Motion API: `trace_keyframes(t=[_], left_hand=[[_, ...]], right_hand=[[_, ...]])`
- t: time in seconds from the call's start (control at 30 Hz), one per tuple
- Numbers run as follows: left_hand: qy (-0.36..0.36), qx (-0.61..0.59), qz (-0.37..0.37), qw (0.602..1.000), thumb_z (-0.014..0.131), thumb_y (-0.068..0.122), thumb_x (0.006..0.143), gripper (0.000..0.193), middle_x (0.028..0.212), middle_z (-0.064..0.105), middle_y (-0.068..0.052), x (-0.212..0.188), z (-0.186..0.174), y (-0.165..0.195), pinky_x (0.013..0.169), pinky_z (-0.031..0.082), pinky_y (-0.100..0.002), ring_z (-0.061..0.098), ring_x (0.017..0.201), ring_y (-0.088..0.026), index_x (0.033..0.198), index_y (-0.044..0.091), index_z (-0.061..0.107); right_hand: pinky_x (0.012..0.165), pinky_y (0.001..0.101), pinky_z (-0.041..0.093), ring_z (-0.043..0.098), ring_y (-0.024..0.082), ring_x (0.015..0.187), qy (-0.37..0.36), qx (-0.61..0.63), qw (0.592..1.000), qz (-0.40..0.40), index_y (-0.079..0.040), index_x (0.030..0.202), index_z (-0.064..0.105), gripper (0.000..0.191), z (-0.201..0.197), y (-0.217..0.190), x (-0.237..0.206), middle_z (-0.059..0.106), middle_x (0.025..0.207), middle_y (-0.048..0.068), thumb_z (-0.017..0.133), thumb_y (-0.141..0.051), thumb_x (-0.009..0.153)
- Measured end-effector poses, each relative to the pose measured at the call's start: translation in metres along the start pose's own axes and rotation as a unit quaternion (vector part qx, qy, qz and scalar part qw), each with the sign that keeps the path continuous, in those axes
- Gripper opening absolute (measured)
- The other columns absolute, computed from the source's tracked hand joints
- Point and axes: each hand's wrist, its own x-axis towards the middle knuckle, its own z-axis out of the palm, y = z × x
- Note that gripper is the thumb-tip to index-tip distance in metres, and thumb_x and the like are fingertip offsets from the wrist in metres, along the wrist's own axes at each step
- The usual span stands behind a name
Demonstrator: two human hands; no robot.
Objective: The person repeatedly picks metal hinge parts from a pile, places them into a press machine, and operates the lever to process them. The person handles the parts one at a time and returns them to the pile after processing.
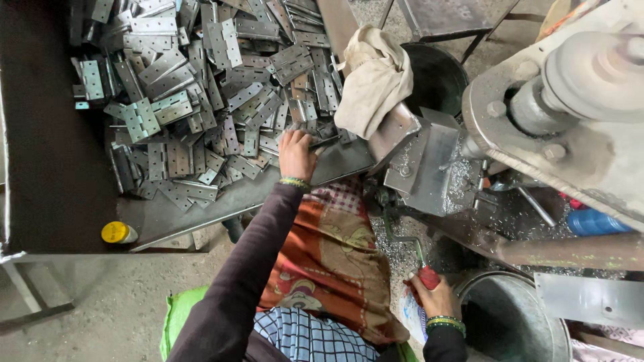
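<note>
Near side first: my right hand is wrapped shut around the red handle of a bent metal crank lever, green bangles on that wrist. Just right of it sits a round steel bucket, rim almost at my wrist, so little room that way. Metal shavings litter the floor under the lever.

Mid: patterned orange cloth over my lap, between both arms.

My left hand reaches forward onto the near edge of the hinge pile; fingers curled down onto one flat steel hinge, looks like a pinch, but the fingertips are hidden, so I can't confirm it's lifted. That hinge lies at the pile's right corner, right under my fingers.

The tray holding the pile has bare sheet along its near lip, free room left of my hand. Yellow cap sits at the front-left corner.

Right of the hand: angled steel fixture plate with a cream rag draped above it, close quarters. Beyond that, the machine's pulley housing; dark bucket behind the rag
</note>
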Motion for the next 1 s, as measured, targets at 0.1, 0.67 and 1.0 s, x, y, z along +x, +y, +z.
trace_keyframes(t=[0.1, 0.67, 1.0], left_hand=[[-0.045, -0.151, -0.069, 0.985, 0.086, 0.016, 0.081, 0.031, 0.099, 0.067, -0.014, -0.015, -0.017, 0.021, 0.086, 0.053, -0.043, 0.064, 0.095, -0.036, 0.101, 0.001, 0.067], [-0.388, -0.014, 0.167, 0.906, 0.055, 0.045, 0.096, 0.064, 0.164, 0.029, -0.018, -0.077, 0.082, 0.207, 0.123, 0.009, -0.057, 0.027, 0.150, -0.032, 0.141, 0.000, 0.051], [-0.342, 0.033, 0.108, 0.933, 0.065, 0.039, 0.090, 0.061, 0.156, 0.047, -0.012, -0.056, 0.101, 0.206, 0.128, 0.000, -0.063, 0.038, 0.149, -0.027, 0.139, 0.005, 0.057]], right_hand=[[0.087, 0.0459, 0.056, 0.074, 0.039, 0.102, 0.003, 0.022, 1.000, -0.007, -0.009, 0.120, 0.070, 0.076, 0.003, 0.002, 0.000, 0.076, 0.109, 0.022, 0.074, -0.067, 0.072], [0.095, 0.0456, 0.054, 0.070, 0.040, 0.112, -0.032, -0.001, 0.998, 0.048, -0.021, 0.129, 0.069, 0.079, -0.005, -0.004, -0.009, 0.075, 0.118, 0.019, 0.070, -0.074, 0.071], [0.091, 0.0458, 0.057, 0.075, 0.040, 0.104, -0.117, -0.110, 0.987, 0.030, -0.010, 0.117, 0.066, 0.077, -0.098, -0.045, -0.012, 0.076, 0.109, 0.022, 0.063, -0.076, 0.078]])
